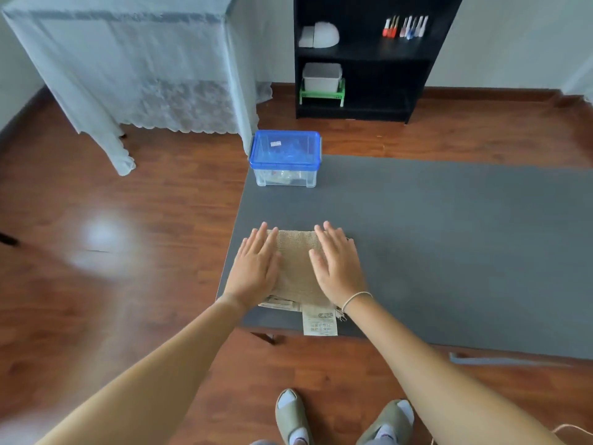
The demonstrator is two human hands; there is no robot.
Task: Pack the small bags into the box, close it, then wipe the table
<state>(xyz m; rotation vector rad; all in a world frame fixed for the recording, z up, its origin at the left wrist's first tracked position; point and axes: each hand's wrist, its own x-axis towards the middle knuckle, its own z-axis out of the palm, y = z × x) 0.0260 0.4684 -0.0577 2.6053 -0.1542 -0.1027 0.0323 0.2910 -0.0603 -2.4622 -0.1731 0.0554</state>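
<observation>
A clear plastic box (284, 176) with a blue lid (285, 150) stands closed at the far left corner of the grey table (449, 245); small bags show through its wall. A folded beige cloth (296, 264) lies near the table's front left edge, with a white printed label (320, 323) sticking out toward me. My left hand (255, 268) lies flat on the cloth's left side, fingers spread. My right hand (338, 268) presses flat on its right side, a thin bracelet at the wrist.
Wooden floor surrounds the table. A black shelf unit (369, 56) with a white bin and small bottles stands at the back. A table draped in pale lace cloth (134, 65) stands at the back left. My slippered feet (340, 419) are below the front edge.
</observation>
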